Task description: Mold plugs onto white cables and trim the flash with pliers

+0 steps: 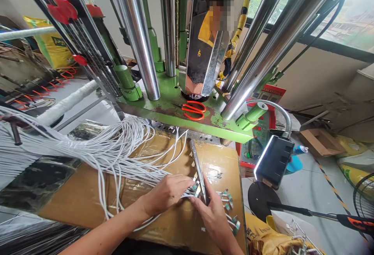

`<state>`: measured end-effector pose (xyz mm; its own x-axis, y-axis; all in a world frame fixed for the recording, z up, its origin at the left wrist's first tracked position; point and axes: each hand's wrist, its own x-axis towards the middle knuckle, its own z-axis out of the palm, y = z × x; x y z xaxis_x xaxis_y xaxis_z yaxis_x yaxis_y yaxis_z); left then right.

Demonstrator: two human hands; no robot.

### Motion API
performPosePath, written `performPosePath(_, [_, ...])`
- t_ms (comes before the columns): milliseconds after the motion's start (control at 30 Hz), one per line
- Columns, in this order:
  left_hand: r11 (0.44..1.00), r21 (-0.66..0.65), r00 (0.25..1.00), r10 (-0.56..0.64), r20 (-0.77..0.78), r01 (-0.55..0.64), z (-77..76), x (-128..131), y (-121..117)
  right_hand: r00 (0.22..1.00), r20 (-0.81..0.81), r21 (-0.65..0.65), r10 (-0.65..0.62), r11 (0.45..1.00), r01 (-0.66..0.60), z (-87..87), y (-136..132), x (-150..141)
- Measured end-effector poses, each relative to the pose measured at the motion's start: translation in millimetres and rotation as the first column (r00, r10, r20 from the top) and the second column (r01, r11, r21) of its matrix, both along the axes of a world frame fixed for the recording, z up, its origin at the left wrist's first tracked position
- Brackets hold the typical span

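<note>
Between my hands, a narrow metal bar point(198, 165) stands at a slant over the cardboard, with small metal pieces along its left side. My right hand point(215, 213) is closed around the bar's near end, thumb on the left. My left hand point(168, 193) pinches a white cable end with a small green-and-metal connector point(195, 187) against the bar; its fingertips partly hide this piece. A thick bundle of white cables point(117, 157) spreads from the left toward my left hand. More cable ends with green connectors point(233, 224) lie to the right of my right hand.
Ahead is a green press bed point(175, 116) with thick steel columns point(137, 32). Red-handled scissors point(195, 110) lie on it. Cardboard point(137, 200) covers the work surface. A black lamp point(274, 161) stands at right, above a floor fan point(365, 196) and yellow bags point(269, 235).
</note>
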<state>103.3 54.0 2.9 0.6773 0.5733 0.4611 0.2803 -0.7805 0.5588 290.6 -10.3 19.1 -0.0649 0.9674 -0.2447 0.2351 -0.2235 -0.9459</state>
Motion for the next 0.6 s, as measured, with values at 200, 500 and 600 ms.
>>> performPosePath(200, [1.0,0.015,1.0,0.0,0.025,-0.001,-0.4,0.0,1.7,1.0,0.03,0.011,0.009,1.0,-0.009,0.2,-0.2,-0.9])
performPosePath(500, [0.999,0.036,1.0,0.014,-0.01,-0.013,-1.7,-2.8,-1.1,1.0,-0.008,0.017,0.004,1.0,-0.004,-4.5,0.5,0.6])
performPosePath(600, [1.0,0.019,1.0,0.004,-0.007,-0.004,-0.5,-2.0,-0.6,1.0,0.002,-0.007,0.0,1.0,0.0,-3.9,0.4,0.8])
